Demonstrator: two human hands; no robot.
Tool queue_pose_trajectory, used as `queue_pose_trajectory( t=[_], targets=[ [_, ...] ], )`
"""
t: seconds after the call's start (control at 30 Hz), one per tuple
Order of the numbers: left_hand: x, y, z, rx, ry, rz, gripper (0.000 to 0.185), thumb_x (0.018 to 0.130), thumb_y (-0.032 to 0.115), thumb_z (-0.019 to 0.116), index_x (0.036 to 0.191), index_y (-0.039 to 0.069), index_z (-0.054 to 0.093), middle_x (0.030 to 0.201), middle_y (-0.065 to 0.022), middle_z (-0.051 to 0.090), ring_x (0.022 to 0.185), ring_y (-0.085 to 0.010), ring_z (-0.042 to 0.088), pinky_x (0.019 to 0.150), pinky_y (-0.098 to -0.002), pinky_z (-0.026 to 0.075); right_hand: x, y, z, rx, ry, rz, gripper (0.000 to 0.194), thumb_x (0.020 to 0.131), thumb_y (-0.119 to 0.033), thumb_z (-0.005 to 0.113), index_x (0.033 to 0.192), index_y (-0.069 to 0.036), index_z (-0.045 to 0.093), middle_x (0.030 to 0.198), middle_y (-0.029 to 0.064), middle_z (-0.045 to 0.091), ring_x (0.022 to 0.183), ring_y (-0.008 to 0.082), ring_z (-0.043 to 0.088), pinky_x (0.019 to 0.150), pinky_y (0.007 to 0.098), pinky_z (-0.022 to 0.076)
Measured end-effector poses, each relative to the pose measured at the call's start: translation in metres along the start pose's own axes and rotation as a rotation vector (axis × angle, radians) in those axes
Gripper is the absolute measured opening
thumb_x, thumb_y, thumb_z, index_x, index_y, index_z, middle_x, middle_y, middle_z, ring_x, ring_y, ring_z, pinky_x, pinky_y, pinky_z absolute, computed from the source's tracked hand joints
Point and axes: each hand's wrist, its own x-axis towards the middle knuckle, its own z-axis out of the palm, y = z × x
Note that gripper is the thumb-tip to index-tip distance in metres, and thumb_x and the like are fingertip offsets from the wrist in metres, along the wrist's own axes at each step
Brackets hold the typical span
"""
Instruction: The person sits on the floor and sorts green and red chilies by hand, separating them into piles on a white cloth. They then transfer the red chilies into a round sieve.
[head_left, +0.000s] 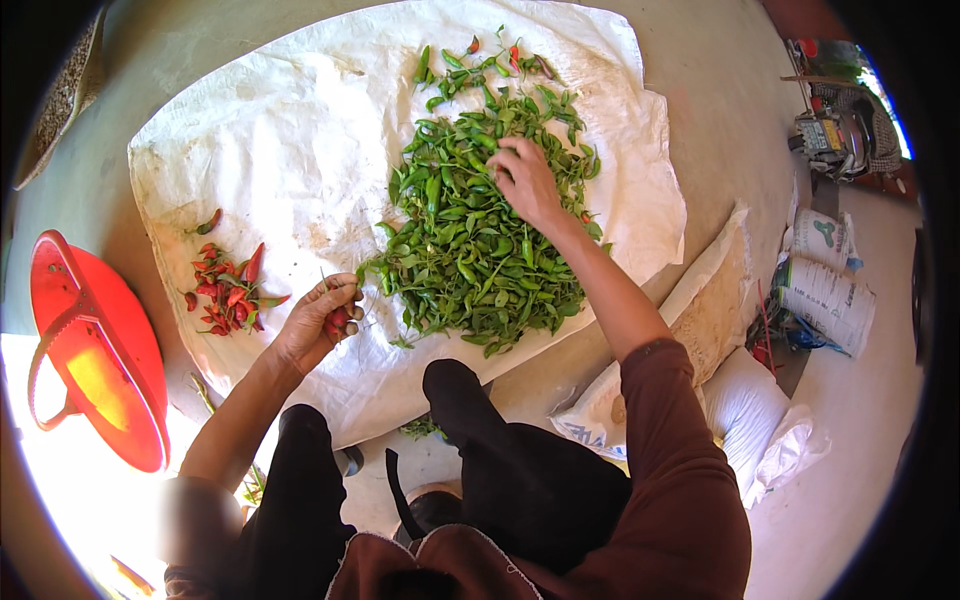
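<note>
A large heap of green chili peppers with leaves (480, 262) lies on a white woven plastic sheet (262, 112). Over the upper right part of the heap is my right hand (525, 176), its fingers bent down at the peppers; a bit of red shows by the fingertips, but whether they grip it is unclear. My left hand (326, 311), left of the heap, is closed on red chili peppers (339, 321) with thin stems. Farther left, a small pile of red chili peppers (229, 292) rests on the sheet. A few green and red peppers (487, 64) lie loose beyond the heap.
A red plastic basket with a handle (112, 360) stands at the left. At the right are an open woven sack (705, 300), a full white sack (739, 412), printed white containers (829, 300) and a machine (844, 135). Another sack (86, 82) shows at the upper left.
</note>
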Motion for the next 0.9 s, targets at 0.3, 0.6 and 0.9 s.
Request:
queue_pose_trajectory(
  t=[0.3, 0.6, 0.9],
  targets=[
    [-0.005, -0.008, -0.004, 0.024, 0.008, -0.024, 0.018, 0.093, 0.022, 0.065, 0.109, 0.016, 0.061, 0.093, -0.0007, 0.064, 0.076, -0.0124, 0.059, 0.059, -0.0237, 0.047, -0.033, -0.014, -0.044, 0.348, -0.14, 0.347, 0.017, 0.088, -0.016, 0.066, 0.102, -0.007, 0.069, 0.101, 0.0094, 0.068, 0.092, 0.0208, 0.064, 0.079, 0.0336, 0.0521],
    [-0.005, -0.01, 0.012, 0.084, -0.029, -0.028, 0.028, 0.094, 0.026, 0.064, 0.119, 0.014, 0.059, 0.088, 0.0006, 0.059, 0.075, -0.0119, 0.057, 0.057, -0.0232, 0.045, 0.049, 0.03, 0.007, -0.131, -0.098, 0.264, 0.017, 0.085, -0.014, 0.065, 0.101, -0.01, 0.069, 0.101, 0.0134, 0.064, 0.095, 0.0332, 0.062, 0.08, 0.0453, 0.0508],
    [-0.009, -0.014, 0.006, 0.078, -0.047, -0.017, 0.029, 0.093, 0.025, 0.066, 0.118, 0.01, 0.061, 0.087, -0.0004, 0.062, 0.077, -0.013, 0.061, 0.062, -0.0258, 0.049, 0.022, 0.05, 0.007, 0.145, 0.024, 0.313, 0.017, 0.083, -0.009, 0.064, 0.099, -0.011, 0.069, 0.101, 0.0123, 0.062, 0.093, 0.0325, 0.062, 0.08, 0.0427, 0.051]
  ],
)
